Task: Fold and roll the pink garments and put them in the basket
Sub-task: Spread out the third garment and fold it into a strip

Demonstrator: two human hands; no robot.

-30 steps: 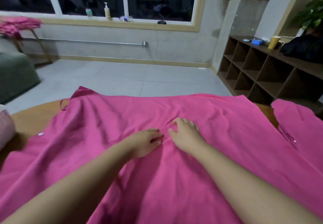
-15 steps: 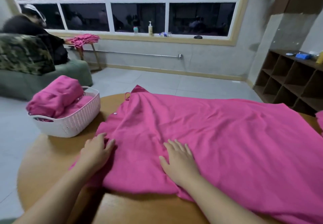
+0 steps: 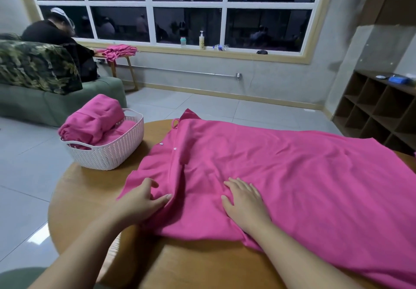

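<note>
L hand (image 3: 144, 201) on near-left corner of pink garment (image 3: 281, 176), fingers lightly curled on cloth, grip unclear. R hand (image 3: 244, 201) flat, pressing mid-hem. Garment long axis runs rightward from basket (image 3: 108, 155); L hand nearer basket.

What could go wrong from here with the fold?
1. The spread pink garment overhangs the round wooden table at the near right; it may slide off.
2. A ridge of wrinkles lies between the left hand and right hand; folding now may trap it.
3. The white woven plastic basket already holds rolled pink garments heaped above its rim; another roll may topple out.
</note>
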